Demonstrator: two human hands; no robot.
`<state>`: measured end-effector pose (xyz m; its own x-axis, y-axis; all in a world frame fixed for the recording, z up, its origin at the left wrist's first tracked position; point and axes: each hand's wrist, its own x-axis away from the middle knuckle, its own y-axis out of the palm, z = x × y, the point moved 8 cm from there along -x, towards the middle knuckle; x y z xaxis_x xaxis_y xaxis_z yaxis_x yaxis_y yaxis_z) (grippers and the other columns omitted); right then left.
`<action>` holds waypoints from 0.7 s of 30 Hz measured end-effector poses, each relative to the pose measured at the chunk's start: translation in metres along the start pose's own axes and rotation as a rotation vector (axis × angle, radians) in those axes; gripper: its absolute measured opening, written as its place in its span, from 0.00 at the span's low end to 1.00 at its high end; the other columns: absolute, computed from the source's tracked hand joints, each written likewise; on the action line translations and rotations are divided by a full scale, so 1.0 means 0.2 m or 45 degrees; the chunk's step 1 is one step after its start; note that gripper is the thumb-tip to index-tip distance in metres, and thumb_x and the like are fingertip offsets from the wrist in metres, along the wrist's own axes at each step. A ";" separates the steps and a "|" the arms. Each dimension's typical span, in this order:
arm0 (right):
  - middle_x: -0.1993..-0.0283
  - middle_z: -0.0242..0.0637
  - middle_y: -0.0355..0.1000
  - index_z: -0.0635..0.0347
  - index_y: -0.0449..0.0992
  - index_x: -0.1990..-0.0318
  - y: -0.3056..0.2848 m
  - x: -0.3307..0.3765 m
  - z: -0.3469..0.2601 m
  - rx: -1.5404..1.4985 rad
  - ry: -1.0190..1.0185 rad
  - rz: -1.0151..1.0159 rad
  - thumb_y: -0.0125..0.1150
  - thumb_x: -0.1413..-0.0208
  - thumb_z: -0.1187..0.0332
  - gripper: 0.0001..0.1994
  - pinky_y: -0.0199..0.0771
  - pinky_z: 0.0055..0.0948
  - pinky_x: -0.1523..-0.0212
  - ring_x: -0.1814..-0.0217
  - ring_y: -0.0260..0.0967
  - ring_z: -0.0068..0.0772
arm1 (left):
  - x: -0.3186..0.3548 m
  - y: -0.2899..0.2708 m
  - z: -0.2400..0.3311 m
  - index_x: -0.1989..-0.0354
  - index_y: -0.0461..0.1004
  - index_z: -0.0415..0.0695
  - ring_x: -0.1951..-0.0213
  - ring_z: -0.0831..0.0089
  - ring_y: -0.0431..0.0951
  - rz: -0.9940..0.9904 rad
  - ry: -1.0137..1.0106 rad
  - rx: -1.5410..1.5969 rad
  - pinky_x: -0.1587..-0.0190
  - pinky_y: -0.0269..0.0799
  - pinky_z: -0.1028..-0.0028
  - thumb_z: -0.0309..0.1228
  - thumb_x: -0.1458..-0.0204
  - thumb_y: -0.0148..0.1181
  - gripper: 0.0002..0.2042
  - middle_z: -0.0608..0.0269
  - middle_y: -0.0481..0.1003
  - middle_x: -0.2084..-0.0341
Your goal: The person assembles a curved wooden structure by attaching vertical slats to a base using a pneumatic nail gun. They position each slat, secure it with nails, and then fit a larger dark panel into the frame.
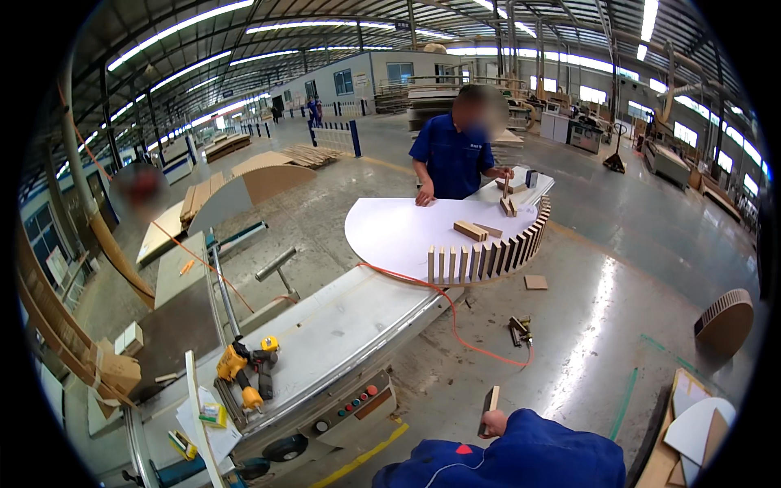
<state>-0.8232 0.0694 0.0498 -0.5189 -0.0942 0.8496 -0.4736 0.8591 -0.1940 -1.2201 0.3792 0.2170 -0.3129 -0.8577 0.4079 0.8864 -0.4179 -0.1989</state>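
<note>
My right hand (493,423) is closed around a small wooden block (490,398), held upright in front of my body at the lower edge of the head view. The blue sleeve (553,451) comes in from the right behind it. My left hand is out of view. Ahead stands a rounded white panel (390,224) on a long machine table, with several upright wooden blocks (464,265) along its curved edge. Loose wooden blocks (469,231) lie on top. Across it, a co-worker (450,150) in blue rests one hand on the panel and has the other at a wooden piece.
A yellow nail gun (241,370) lies on the machine table (325,309) at left. An orange air hose (455,317) runs from the panel to a black tool (521,330) on the floor. A curved, slatted piece (724,322) stands at right, near stacked offcuts (691,427).
</note>
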 end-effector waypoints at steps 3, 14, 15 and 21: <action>0.54 0.52 0.72 0.64 0.74 0.51 -0.11 -0.45 0.19 0.436 -0.129 0.027 0.62 0.52 0.84 0.18 0.81 0.65 0.67 0.56 0.75 0.61 | 0.02 0.20 0.07 0.40 0.74 0.38 0.45 0.52 0.77 -0.139 -0.012 0.076 0.40 0.69 0.57 0.54 0.39 0.57 0.31 0.43 0.77 0.47; 0.58 0.53 0.81 0.62 0.83 0.57 0.02 -0.02 0.05 0.871 -0.227 0.138 0.67 0.63 0.68 0.20 0.80 0.41 0.53 0.53 0.80 0.51 | 0.06 0.39 0.15 0.40 0.73 0.38 0.44 0.54 0.76 -0.305 -0.095 0.252 0.39 0.68 0.58 0.54 0.39 0.57 0.31 0.45 0.76 0.45; 0.57 0.53 0.81 0.62 0.83 0.57 0.04 0.00 0.03 0.841 -0.256 0.157 0.67 0.63 0.69 0.21 0.80 0.42 0.52 0.52 0.80 0.53 | 0.03 0.42 0.18 0.40 0.73 0.38 0.44 0.54 0.76 -0.335 -0.096 0.263 0.38 0.68 0.58 0.54 0.39 0.57 0.31 0.45 0.75 0.45; 0.57 0.53 0.80 0.62 0.81 0.55 0.22 -0.19 0.01 0.850 -0.339 0.131 0.66 0.61 0.71 0.21 0.80 0.42 0.54 0.53 0.80 0.52 | 0.00 0.41 0.20 0.40 0.73 0.38 0.43 0.55 0.75 -0.348 -0.144 0.302 0.38 0.67 0.59 0.54 0.39 0.57 0.31 0.46 0.75 0.44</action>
<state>-0.8254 0.1086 0.0071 -0.6994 -0.2219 0.6794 -0.7026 0.3880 -0.5965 -1.1336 0.3576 0.2360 -0.5212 -0.6801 0.5156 0.8337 -0.5349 0.1373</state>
